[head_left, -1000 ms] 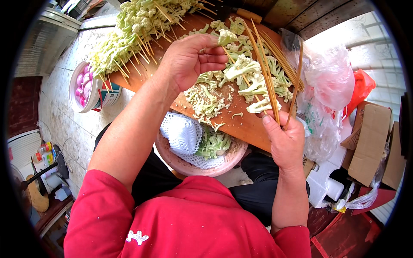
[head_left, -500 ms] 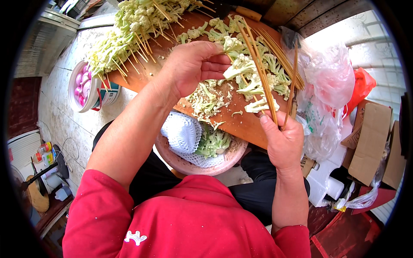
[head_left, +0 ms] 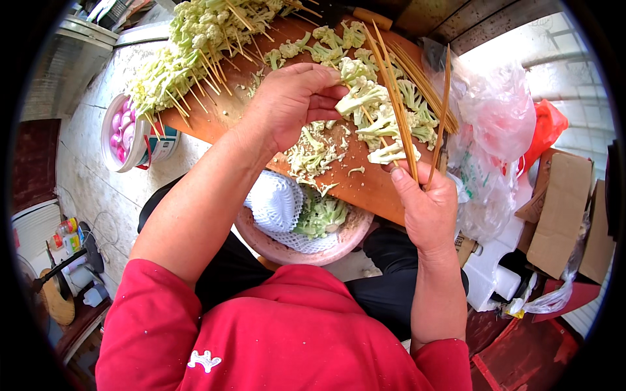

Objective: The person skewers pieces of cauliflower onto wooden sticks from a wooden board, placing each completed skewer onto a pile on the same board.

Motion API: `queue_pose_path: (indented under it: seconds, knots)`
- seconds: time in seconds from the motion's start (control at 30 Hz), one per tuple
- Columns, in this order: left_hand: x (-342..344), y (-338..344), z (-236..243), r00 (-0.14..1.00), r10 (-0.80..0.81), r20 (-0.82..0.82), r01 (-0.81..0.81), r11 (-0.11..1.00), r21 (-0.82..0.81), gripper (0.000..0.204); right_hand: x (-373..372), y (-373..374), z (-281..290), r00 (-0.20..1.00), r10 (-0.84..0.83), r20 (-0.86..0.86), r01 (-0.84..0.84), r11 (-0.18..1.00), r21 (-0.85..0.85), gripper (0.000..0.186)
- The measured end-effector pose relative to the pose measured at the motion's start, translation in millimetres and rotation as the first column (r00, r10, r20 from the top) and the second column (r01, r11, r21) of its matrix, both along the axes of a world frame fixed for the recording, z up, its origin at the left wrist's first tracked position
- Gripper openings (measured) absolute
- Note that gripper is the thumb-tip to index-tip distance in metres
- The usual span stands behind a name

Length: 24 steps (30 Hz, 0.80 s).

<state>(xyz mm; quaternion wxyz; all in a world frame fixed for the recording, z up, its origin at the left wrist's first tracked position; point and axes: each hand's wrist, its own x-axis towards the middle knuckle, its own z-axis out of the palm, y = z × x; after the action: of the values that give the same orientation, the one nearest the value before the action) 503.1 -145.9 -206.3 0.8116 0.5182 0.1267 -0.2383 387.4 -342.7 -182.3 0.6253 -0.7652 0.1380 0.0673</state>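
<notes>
My right hand (head_left: 427,205) is closed round several bamboo skewers (head_left: 402,124) that fan upward. One slanting skewer carries pale cauliflower florets (head_left: 362,99), the lowest floret (head_left: 386,154) resting just above my right thumb. At that skewer's upper end, my left hand (head_left: 297,101) pinches a floret (head_left: 355,70) between thumb and forefinger, its other fingers curled loosely. Beneath both hands lies an orange-brown board (head_left: 372,189) with loose florets (head_left: 417,104) and trimmed scraps (head_left: 310,156). A pile of skewered cauliflower (head_left: 195,39) stands at the board's far left.
Spare skewers (head_left: 424,81) and a wooden-handled tool (head_left: 373,18) lie along the board's far side. A pinkish basin (head_left: 313,259) with cauliflower in white foam netting sits below. Left is a bucket (head_left: 138,153) of purple-skinned vegetables; right are plastic bags (head_left: 492,117) and cardboard (head_left: 562,215).
The florets on the slanting skewer sit closer together, and the left hand's floret is at its upper end. Both hands have barely moved; the whole view has shifted slightly.
</notes>
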Motion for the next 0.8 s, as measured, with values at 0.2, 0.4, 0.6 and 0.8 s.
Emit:
queue_pose_path:
  seconds: [0.2, 0.4, 0.6, 0.8]
  knots:
    - [2.1, 1.5, 11.2, 0.998, 0.056, 0.006, -0.057, 0.994, 0.093, 0.025, 5.5, 0.2, -2.8, 0.996, -0.052, -0.073, 0.065, 0.980, 0.189, 0.016]
    - [-0.6, 16.2, 28.3, 0.967, 0.248, 0.055, -0.249, 0.969, 0.002, 0.024, 16.5, 12.4, -9.9, 0.994, -0.086, -0.071, 0.094, 0.989, 0.117, 0.018]
    - [-2.3, 25.2, 50.0, 0.956, 0.271, 0.113, -0.260, 0.960, -0.103, 0.014, 32.1, 30.9, -19.1, 0.986, -0.166, 0.003, 0.162, 0.962, 0.221, 0.014]
    - [-9.1, 34.8, 63.6, 0.978, 0.191, 0.080, -0.156, 0.933, -0.323, 0.013, 50.5, 67.3, -15.4, 0.988, -0.149, -0.035, 0.151, 0.987, 0.055, 0.011]
